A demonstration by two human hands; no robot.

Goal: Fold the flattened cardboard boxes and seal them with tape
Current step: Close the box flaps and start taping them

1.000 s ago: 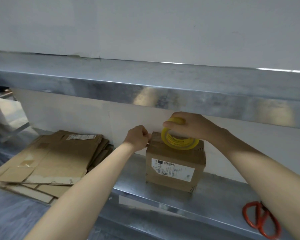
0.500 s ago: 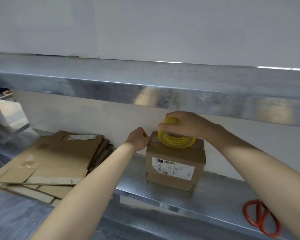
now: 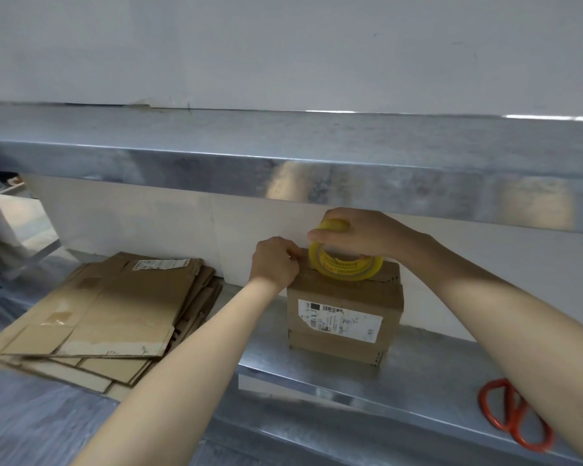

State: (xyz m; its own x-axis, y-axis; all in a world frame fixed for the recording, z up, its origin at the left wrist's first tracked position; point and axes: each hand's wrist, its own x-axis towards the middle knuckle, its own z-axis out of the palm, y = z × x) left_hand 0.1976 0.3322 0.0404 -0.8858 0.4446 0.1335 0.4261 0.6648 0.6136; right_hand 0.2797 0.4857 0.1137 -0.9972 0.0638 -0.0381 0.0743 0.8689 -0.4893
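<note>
A folded cardboard box (image 3: 344, 314) with a white shipping label stands on the metal shelf (image 3: 317, 381). A yellow tape roll (image 3: 345, 265) lies tilted on the box's top. My right hand (image 3: 360, 233) grips the roll from above, fingers through its core. My left hand (image 3: 275, 262) is curled at the box's top left corner, thumb and fingers pinching at the tape end there. The strip of tape itself is too thin to make out.
A stack of flattened cardboard boxes (image 3: 98, 311) lies on the shelf to the left. Red-handled scissors (image 3: 515, 415) lie at the right, partly behind my right forearm. An upper metal shelf (image 3: 283, 156) overhangs close above my hands.
My right hand has shifted the tape roll slightly left and down onto the box top. My left hand stays at the box's left corner.
</note>
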